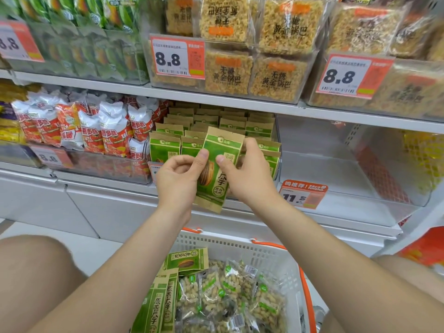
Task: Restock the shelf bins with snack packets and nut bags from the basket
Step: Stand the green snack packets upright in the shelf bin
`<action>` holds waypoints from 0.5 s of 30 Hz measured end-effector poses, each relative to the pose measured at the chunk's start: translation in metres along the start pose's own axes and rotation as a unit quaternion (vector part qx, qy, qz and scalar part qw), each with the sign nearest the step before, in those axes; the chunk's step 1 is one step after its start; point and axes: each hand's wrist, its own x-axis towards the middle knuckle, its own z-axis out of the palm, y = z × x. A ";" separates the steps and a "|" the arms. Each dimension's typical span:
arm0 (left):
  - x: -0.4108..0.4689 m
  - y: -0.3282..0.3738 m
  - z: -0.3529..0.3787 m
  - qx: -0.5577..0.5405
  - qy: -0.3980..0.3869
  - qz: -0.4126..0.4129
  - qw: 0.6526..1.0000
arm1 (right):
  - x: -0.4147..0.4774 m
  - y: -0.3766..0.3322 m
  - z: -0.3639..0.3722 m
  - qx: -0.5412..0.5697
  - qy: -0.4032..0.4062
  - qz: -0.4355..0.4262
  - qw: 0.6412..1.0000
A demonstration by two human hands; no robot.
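Basket (228, 239) nearest, peanut bags (230, 292) inside. Left hand (177, 179) and right hand (247, 174) both pinch 1 green seed packet (216, 169) by side edges, near upright, face out, likely to slot into matching packet bin (278, 131) just behind.

Bright, even light falls from above, with soft shadow under the shelf (216, 98) above the left hand (176, 181) and right hand (248, 175). Print on the seed packet (216, 171) between them is sharp; far to either side everything blurs and bows.
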 end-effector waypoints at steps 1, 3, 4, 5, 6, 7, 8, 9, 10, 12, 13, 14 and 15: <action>-0.001 0.003 -0.001 0.020 -0.001 0.026 0.999 | 0.000 -0.001 0.003 0.004 0.014 -0.001 1.000; -0.003 0.011 0.000 0.037 -0.016 0.057 0.998 | 0.001 -0.003 0.006 0.028 0.030 0.002 0.999; -0.003 0.014 0.000 0.035 -0.023 0.060 0.997 | 0.001 -0.005 0.006 0.052 0.030 0.006 0.998; -0.002 0.017 0.000 0.028 -0.027 0.052 0.998 | 0.002 -0.008 0.007 0.073 0.023 0.008 0.997; 0.000 0.019 0.000 0.017 -0.031 0.031 0.999 | 0.002 -0.011 0.008 0.087 0.011 0.005 0.996; 0.002 0.022 0.000 -0.001 -0.034 -0.006 0.999 | 0.001 -0.014 0.008 0.091 -0.003 0.000 0.996; 0.004 0.024 -0.001 -0.019 -0.038 -0.045 0.998 | 0.001 -0.017 0.008 0.090 -0.017 -0.006 0.996; 0.006 0.027 -0.002 -0.033 -0.043 -0.080 0.995 | 0.001 -0.020 0.007 0.087 -0.029 -0.012 0.996; 0.009 0.031 -0.003 -0.038 -0.051 -0.103 0.993 | 0.002 -0.022 0.006 0.086 -0.039 -0.018 0.995; 0.013 0.041 -0.005 -0.039 -0.077 -0.131 0.988 | 0.006 -0.026 0.001 0.085 -0.051 -0.029 0.995; 0.015 0.046 -0.005 -0.040 -0.092 -0.142 0.985 | 0.008 -0.028 -0.002 0.088 -0.052 -0.034 0.994; 0.017 0.051 -0.006 -0.041 -0.103 -0.150 0.982 | 0.010 -0.030 -0.005 0.098 -0.050 -0.040 0.993; 0.018 0.058 -0.006 -0.049 -0.111 -0.157 0.980 | 0.012 -0.032 -0.007 0.112 -0.046 -0.049 0.991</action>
